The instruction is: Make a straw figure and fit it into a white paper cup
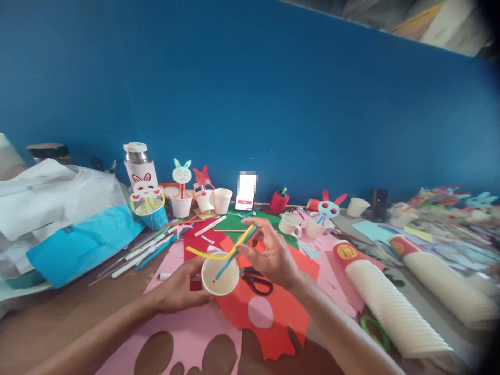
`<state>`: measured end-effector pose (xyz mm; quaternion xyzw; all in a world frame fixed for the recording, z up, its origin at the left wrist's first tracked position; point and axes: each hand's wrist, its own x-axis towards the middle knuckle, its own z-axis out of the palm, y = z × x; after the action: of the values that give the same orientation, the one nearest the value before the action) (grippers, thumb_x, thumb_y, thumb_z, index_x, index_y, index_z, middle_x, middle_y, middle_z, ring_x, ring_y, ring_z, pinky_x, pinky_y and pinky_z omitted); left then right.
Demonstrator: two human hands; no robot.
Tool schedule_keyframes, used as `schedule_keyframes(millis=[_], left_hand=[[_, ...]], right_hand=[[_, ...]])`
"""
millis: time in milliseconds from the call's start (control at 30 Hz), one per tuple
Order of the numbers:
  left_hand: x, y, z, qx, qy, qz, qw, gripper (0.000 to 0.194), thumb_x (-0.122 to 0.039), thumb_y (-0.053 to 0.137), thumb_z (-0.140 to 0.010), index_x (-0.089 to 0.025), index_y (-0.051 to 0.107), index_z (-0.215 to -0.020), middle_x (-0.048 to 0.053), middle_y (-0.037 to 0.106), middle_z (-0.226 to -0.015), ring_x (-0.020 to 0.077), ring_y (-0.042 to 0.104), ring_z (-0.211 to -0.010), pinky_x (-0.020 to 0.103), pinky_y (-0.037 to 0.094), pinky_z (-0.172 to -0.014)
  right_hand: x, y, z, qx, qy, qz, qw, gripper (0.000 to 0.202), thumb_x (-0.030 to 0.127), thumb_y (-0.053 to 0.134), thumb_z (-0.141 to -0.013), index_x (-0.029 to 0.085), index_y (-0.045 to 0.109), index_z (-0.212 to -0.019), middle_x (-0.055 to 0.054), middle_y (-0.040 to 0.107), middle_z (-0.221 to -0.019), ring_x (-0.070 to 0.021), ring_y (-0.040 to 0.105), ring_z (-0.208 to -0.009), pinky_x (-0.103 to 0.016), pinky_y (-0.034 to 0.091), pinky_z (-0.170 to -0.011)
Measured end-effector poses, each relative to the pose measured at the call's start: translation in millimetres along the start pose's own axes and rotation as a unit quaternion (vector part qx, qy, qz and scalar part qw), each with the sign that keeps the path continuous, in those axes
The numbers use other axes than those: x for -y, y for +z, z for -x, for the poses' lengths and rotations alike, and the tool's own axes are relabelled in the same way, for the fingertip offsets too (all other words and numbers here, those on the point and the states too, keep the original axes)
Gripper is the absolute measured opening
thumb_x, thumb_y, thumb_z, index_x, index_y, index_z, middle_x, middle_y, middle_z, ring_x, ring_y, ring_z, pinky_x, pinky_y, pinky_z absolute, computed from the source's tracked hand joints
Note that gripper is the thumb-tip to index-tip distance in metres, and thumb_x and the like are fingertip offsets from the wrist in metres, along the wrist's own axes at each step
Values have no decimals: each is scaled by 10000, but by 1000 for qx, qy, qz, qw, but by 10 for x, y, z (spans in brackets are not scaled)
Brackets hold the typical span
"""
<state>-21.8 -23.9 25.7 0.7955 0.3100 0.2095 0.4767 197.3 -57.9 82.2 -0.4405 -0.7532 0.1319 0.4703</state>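
Note:
My left hand [179, 287] grips a white paper cup [210, 286] by its side, the open mouth tilted toward me. Between the thumb and fingers of my right hand [269, 252] are a yellow bendy straw [207, 254] and a blue straw [227, 267]. The blue straw slants down into the cup, its lower end near small dark marks or holes inside; I cannot tell whether it touches. The yellow straw's bent end reaches left across the cup's far rim. Black-handled scissors [262, 285] lie just right of the cup, partly hidden by my right hand.
Red paper [281, 312] and pink paper [195, 333] with cut-outs lie beneath my hands. Rabbit figures in cups [181, 205], a flask [139, 166] and a phone [245, 194] stand along the blue wall. Stacked cups [398, 307] lie right; markers [146, 247] and plastic wrapping [78, 192] left.

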Motion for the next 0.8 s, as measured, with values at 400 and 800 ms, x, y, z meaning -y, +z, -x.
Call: schedule_keyframes(millis=[400,800], left_hand=[[-48,13,6,4,30,-6,1000,618,-337,633,-702,-214,431,-1273,85,588,-1160,254,573,-955,372,473,-834],[-72,-14,18,-18,27,-70,997,426,-360,623,-701,-178,584,-1085,61,664,-973,247,592,-912,355,460,-833]], right_hand=[[26,57,48,59,-112,83,988,349,321,519,-837,219,458,-1165,-51,643,-877,-156,593,-715,-296,461,-648],[58,78,76,76,-146,95,982,310,280,499,-854,193,455,-1148,-80,648,-937,-158,594,-758,-294,469,-649]])
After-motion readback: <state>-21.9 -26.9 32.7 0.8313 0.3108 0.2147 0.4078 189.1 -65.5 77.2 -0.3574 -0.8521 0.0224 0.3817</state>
